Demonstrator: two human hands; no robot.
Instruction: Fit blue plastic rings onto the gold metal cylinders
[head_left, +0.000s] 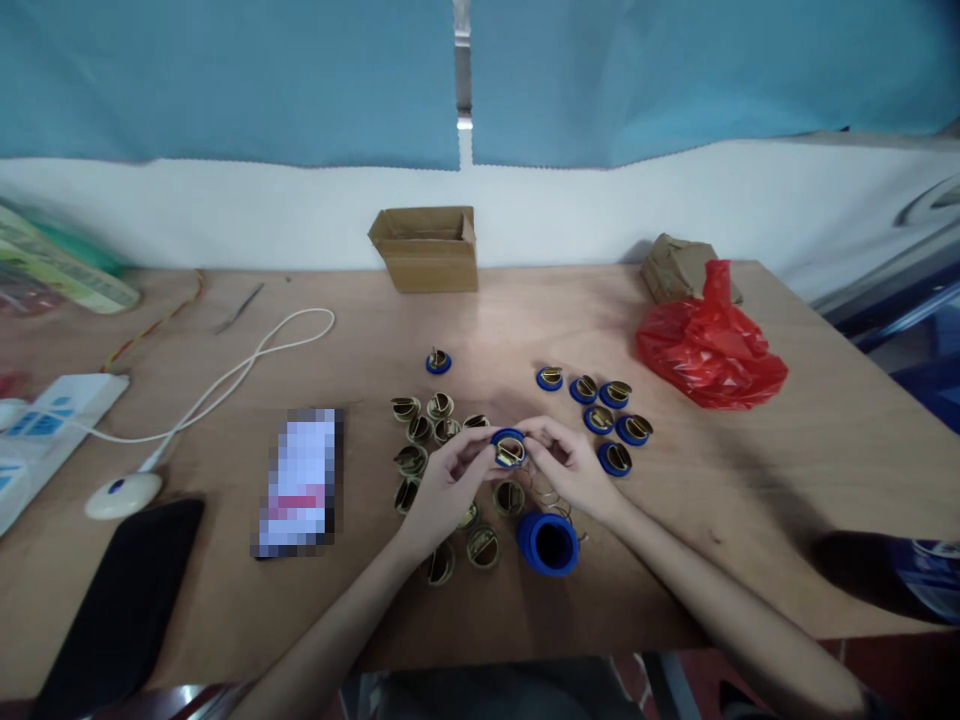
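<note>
My left hand point(452, 478) and my right hand point(568, 462) meet over the middle of the table. Between their fingertips is a round brass-coloured fitting with a blue ring point(510, 448), its raised metal flap facing up. Below and left of my hands lie several similar brass fittings point(482, 547) without a blue rim, some partly covered by my left hand. Several blue-rimmed fittings point(616, 458) lie to the right, and a single one point(438, 361) is farther back. A stack of blue rings point(549, 543) stands under my right wrist, beside thin loose wire-like rings point(546, 492).
An open cardboard box point(431, 262) stands by the wall. At right are a red plastic bag point(712, 345), a brown paper package point(675, 265) and a dark bottle point(892, 570). At left lie a lit phone point(300, 480), a black phone-like slab point(124, 600), a white cable point(247, 360) and a power strip point(56, 430).
</note>
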